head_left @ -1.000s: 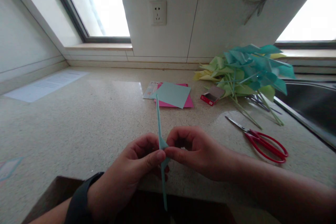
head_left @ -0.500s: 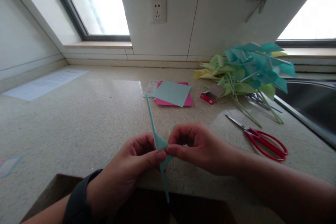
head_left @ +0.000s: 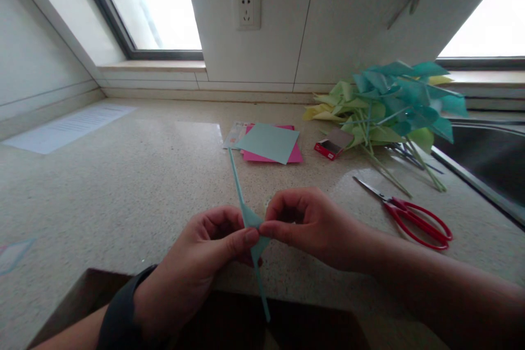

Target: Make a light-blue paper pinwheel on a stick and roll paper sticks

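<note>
My left hand [head_left: 205, 262] and my right hand [head_left: 311, 227] meet over the near edge of the counter. Both pinch one thin, rolled light-blue paper strip [head_left: 238, 180] at its wider folded middle. The strip runs from near the coloured sheets down past my fingers toward me, tilted a little to the left at the top. A black band sits on my left wrist.
Flat coloured paper sheets [head_left: 268, 144] lie mid-counter, a small red box [head_left: 330, 146] beside them. A heap of teal and yellow-green paper pinwheels on sticks [head_left: 394, 106] lies at the right. Red scissors [head_left: 410, 213] rest closer. A sink [head_left: 492, 164] is far right. A printed sheet [head_left: 69, 126] lies at the left.
The top end of the strip has leaned from upright toward the left. Both hands stayed in place, pinching its middle.
</note>
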Demonstrator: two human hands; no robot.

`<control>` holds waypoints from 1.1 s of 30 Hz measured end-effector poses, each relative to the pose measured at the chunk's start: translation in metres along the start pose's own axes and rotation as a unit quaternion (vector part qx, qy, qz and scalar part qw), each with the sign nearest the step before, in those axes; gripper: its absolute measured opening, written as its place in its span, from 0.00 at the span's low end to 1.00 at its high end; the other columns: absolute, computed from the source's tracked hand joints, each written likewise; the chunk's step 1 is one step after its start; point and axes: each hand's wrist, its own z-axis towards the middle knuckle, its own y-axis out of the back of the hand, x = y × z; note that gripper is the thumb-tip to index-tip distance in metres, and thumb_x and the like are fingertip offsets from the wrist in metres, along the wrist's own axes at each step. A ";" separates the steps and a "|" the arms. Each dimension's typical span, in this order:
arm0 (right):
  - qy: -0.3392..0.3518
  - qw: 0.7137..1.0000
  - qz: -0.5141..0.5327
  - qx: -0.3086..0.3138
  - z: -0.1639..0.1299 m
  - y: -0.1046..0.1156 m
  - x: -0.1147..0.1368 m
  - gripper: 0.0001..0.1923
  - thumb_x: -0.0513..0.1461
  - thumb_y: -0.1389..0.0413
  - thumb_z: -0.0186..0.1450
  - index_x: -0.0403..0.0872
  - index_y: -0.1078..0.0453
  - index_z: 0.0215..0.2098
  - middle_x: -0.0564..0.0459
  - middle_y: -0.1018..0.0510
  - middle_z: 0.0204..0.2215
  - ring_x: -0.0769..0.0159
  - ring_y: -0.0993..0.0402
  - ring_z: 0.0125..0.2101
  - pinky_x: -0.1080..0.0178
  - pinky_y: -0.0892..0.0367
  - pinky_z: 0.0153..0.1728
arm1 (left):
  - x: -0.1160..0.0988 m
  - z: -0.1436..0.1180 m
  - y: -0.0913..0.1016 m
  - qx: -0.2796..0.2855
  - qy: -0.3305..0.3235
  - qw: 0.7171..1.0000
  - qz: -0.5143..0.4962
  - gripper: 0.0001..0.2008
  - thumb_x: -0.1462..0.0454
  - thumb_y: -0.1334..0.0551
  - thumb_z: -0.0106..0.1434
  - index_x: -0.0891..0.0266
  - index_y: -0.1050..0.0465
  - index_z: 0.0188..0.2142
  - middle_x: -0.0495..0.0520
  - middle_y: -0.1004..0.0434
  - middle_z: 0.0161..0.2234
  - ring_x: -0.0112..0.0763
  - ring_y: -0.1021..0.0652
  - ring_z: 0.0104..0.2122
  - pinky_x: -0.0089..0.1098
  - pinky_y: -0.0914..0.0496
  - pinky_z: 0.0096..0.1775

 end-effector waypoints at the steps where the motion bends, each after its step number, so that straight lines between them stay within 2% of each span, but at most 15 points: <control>1: 0.005 1.000 -0.006 -0.002 0.000 0.001 0.000 0.14 0.46 0.35 0.62 0.44 0.28 0.30 0.58 0.28 0.24 0.73 0.36 0.24 0.68 0.41 0.25 | 0.000 0.000 0.000 -0.001 0.003 1.000 0.001 0.10 0.61 0.25 0.56 0.63 0.21 0.29 0.48 0.20 0.26 0.23 0.22 0.26 0.23 0.28 0.32; 3: 0.028 0.999 -0.018 -0.025 0.001 0.007 0.002 0.13 0.46 0.37 0.63 0.45 0.29 0.30 0.58 0.30 0.23 0.72 0.37 0.24 0.67 0.41 0.24 | -0.001 0.000 0.000 0.002 0.014 1.000 0.000 0.09 0.61 0.26 0.57 0.64 0.21 0.31 0.49 0.19 0.27 0.24 0.21 0.27 0.24 0.27 0.32; 5: 0.066 0.993 -0.047 -0.086 0.002 0.014 0.003 0.13 0.46 0.41 0.65 0.46 0.31 0.30 0.59 0.32 0.22 0.72 0.38 0.23 0.67 0.41 0.24 | -0.002 0.000 0.000 0.001 0.025 1.000 -0.007 0.09 0.62 0.26 0.58 0.64 0.22 0.30 0.49 0.18 0.27 0.25 0.20 0.26 0.24 0.26 0.33; 7: 0.092 0.976 -0.121 -0.155 0.004 0.023 0.003 0.11 0.44 0.44 0.67 0.46 0.32 0.30 0.58 0.32 0.23 0.71 0.37 0.24 0.65 0.41 0.26 | -0.003 0.000 0.000 -0.006 0.030 0.999 -0.012 0.10 0.62 0.26 0.57 0.64 0.23 0.29 0.49 0.18 0.26 0.26 0.19 0.26 0.25 0.25 0.32; 9: 0.085 0.952 -0.228 -0.185 0.006 0.030 0.001 0.09 0.42 0.45 0.67 0.46 0.31 0.31 0.57 0.30 0.24 0.70 0.36 0.25 0.64 0.42 0.27 | -0.004 0.000 -0.001 -0.015 0.031 0.999 -0.009 0.11 0.62 0.25 0.57 0.64 0.24 0.27 0.49 0.18 0.25 0.26 0.19 0.26 0.24 0.25 0.32; 12: 0.061 0.924 -0.344 -0.154 0.009 0.034 -0.005 0.06 0.41 0.44 0.67 0.46 0.30 0.34 0.53 0.27 0.27 0.67 0.34 0.27 0.63 0.42 0.29 | -0.005 -0.001 -0.001 -0.023 0.036 0.999 0.007 0.10 0.62 0.26 0.57 0.64 0.24 0.28 0.48 0.19 0.26 0.26 0.19 0.26 0.25 0.25 0.32; 18: 0.061 0.908 -0.405 -0.089 0.011 0.030 -0.018 0.12 0.46 0.41 0.65 0.45 0.28 0.38 0.48 0.24 0.33 0.63 0.31 0.33 0.61 0.40 0.34 | -0.004 -0.002 -0.001 -0.035 0.051 0.998 0.023 0.10 0.61 0.26 0.57 0.64 0.22 0.29 0.51 0.18 0.26 0.30 0.18 0.27 0.27 0.24 0.32; 23: 0.032 0.925 -0.370 -0.084 0.012 0.032 -0.016 0.05 0.39 0.40 0.62 0.46 0.26 0.35 0.53 0.25 0.28 0.68 0.33 0.26 0.64 0.42 0.29 | -0.003 -0.002 0.000 -0.035 0.048 0.998 0.010 0.10 0.62 0.25 0.57 0.64 0.23 0.30 0.51 0.18 0.28 0.30 0.18 0.28 0.28 0.23 0.35; 26: 0.015 0.944 -0.318 -0.088 0.011 0.032 -0.012 0.04 0.39 0.40 0.62 0.45 0.27 0.34 0.55 0.26 0.24 0.70 0.34 0.23 0.65 0.42 0.26 | -0.003 -0.002 0.001 -0.025 0.041 0.999 0.006 0.09 0.62 0.26 0.57 0.64 0.22 0.32 0.50 0.18 0.28 0.29 0.18 0.29 0.28 0.22 0.35; 28: 0.026 0.959 -0.267 -0.089 0.010 0.030 -0.011 0.05 0.40 0.40 0.64 0.45 0.27 0.35 0.57 0.28 0.23 0.71 0.35 0.23 0.66 0.42 0.24 | -0.004 -0.002 0.001 -0.014 0.036 0.999 0.004 0.08 0.62 0.26 0.58 0.63 0.22 0.31 0.51 0.17 0.34 0.30 0.18 0.30 0.29 0.21 0.35; 31: 0.056 0.981 -0.169 -0.075 0.009 0.025 -0.012 0.08 0.42 0.41 0.66 0.45 0.27 0.37 0.57 0.28 0.24 0.72 0.36 0.24 0.67 0.41 0.24 | -0.005 -0.003 0.002 0.010 0.044 0.999 -0.017 0.07 0.63 0.26 0.58 0.63 0.21 0.29 0.54 0.21 0.52 0.30 0.17 0.33 0.31 0.20 0.35; 33: 0.062 0.993 -0.077 -0.060 0.009 0.022 -0.014 0.08 0.42 0.40 0.65 0.46 0.30 0.38 0.57 0.27 0.27 0.71 0.33 0.26 0.67 0.39 0.25 | -0.006 -0.005 0.003 0.029 0.050 0.998 -0.026 0.07 0.63 0.27 0.58 0.63 0.21 0.28 0.54 0.22 0.55 0.30 0.18 0.34 0.30 0.21 0.35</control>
